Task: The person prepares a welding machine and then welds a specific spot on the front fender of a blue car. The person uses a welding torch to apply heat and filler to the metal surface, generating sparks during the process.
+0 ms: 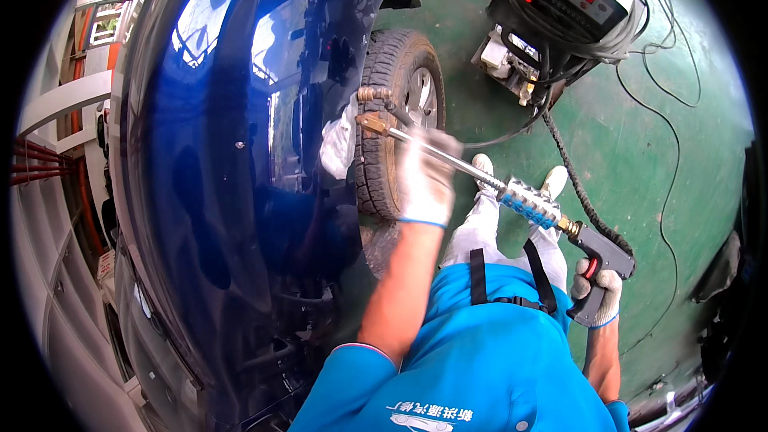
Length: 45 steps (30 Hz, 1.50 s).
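In my right hand [604, 292], in a white glove, I hold the grey pistol grip of a dent-pulling gun [602, 250] with a red trigger. A blue-and-silver sliding weight [528, 202] sits on its long metal rod [478, 173]. The rod ends in a copper-coloured tip [373, 122], close to the blue car body panel [288, 144]. My left hand [426, 180], also gloved, is smeared by motion beside the rod, so its grip is unclear. A ribbed brass-coloured piece [373, 94] with a dark handle lies just above the tip. White cloth or plastic [339, 142] hangs at the panel's edge.
A tyre [381, 112] with a silver wheel stands beside the panel. Ahead to the right is a black machine [564, 0] with a red digital display. A sleeved cable [580, 180] runs from there to the gun, and thin cords [676, 176] trail over the green floor.
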Tool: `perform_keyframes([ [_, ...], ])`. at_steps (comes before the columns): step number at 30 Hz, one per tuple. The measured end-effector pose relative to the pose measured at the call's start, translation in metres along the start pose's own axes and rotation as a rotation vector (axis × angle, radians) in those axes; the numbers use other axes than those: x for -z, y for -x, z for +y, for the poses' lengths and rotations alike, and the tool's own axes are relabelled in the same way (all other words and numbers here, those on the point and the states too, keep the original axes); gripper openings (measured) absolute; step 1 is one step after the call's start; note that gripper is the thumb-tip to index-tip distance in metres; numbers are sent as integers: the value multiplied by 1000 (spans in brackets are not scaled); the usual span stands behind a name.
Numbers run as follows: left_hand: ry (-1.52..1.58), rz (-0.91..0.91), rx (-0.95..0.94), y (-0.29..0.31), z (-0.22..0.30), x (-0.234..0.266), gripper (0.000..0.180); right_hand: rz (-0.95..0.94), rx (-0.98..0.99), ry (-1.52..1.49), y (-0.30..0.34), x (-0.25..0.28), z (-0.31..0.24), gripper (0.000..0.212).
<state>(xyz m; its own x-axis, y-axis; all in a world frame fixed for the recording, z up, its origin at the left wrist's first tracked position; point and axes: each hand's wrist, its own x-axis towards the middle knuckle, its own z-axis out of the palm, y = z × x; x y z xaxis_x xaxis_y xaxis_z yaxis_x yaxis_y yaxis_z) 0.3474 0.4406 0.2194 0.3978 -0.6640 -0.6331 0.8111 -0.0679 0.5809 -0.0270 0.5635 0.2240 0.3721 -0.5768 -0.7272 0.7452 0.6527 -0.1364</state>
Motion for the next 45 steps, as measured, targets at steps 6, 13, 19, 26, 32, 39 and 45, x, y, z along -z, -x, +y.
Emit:
perform_keyframes([
  [6, 234, -75, 135, -50, 57, -5, 25, -31, -13, 46, 5, -1, 5, 45],
  [13, 709, -683, 267, -57, 46, 8, 42, 0, 17, 55, 6, -3, 13, 44],
  [19, -48, 216, -189, -22, 35, -16, 17, -11, -24, -5, 14, -2, 7, 41],
  [26, -9, 219, -119, -42, 36, -2, 15, -49, -34, -87, 5, -10, 12, 44],
  [32, -8, 177, -126, -40, 37, -3, 13, -39, -26, -68, 4, -8, 10, 42],
  [39, -4, 152, -121, -36, 40, -3, 12, -54, -44, -56, 2, -7, 7, 42],
  [45, -6, 127, -121, -37, 41, 0, 12, -99, -60, -48, 0, 5, 5, 41],
])
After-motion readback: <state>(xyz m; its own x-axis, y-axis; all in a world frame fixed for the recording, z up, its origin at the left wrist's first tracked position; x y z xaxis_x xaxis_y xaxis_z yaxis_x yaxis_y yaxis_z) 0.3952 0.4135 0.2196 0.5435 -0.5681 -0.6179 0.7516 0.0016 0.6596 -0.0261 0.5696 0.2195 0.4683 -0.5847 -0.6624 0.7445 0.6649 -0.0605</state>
